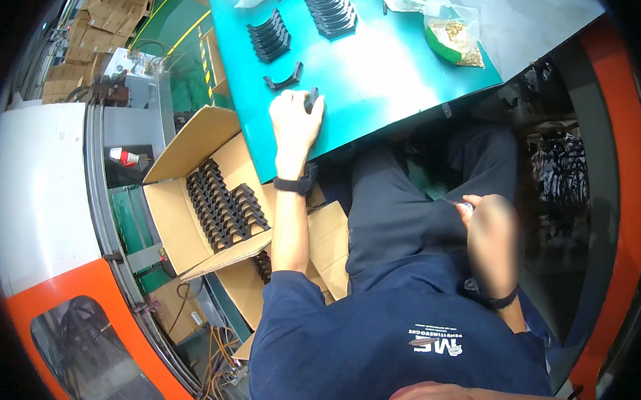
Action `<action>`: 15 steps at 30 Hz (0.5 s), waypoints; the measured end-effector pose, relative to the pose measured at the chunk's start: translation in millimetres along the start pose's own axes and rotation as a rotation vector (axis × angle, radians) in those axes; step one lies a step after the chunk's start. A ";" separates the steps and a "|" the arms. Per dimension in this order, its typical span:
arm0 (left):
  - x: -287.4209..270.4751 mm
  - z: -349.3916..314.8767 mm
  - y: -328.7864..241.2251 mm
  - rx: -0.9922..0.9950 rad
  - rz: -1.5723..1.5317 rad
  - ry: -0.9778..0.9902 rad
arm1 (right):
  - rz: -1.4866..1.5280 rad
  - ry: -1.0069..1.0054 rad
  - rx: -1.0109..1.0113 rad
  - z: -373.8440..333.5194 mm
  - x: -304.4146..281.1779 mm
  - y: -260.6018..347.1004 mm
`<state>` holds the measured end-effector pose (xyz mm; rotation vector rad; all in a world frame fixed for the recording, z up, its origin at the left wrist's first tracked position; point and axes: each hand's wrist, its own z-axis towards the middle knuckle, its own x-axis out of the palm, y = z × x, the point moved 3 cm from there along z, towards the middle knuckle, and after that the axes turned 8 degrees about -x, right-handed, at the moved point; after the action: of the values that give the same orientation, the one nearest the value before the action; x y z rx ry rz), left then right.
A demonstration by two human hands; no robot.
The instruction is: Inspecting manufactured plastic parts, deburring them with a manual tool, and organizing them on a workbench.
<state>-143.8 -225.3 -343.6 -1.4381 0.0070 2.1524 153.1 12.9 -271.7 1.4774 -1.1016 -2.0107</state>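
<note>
My left hand (296, 122) is at the near left edge of the teal table, closed round a small black piece (312, 100) that shows between thumb and fingers. Just beyond it lies a single black curved plastic part (284, 77). Farther back are two nested rows of such parts, a shorter row (269, 36) and a longer row (328, 11). My right hand (487, 225) is over my lap, partly blurred, its fingers bent together round something small and pale that I cannot make out.
An open cardboard box (175, 228) with stacked black curved parts (224, 204) stands left of the table (379, 76). On the table's right lies a plastic bag (451, 35) with small gold-coloured pieces. White-and-orange machinery (45, 205) flanks the left side.
</note>
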 end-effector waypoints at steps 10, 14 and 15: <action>-16.9 15.2 25.1 0.026 0.024 -0.042 | -0.022 0.005 0.028 3.8 0.8 -6.8; -9.0 36.5 47.0 -0.087 0.018 -0.064 | -0.018 -0.003 0.036 8.2 3.8 -6.1; -6.8 40.2 48.8 -0.066 0.009 -0.082 | -0.017 0.000 0.046 9.2 4.5 -6.2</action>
<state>-197.7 -257.9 -334.6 -1.3870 -0.0882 2.2366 143.7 16.7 -278.1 1.5147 -1.1462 -2.0097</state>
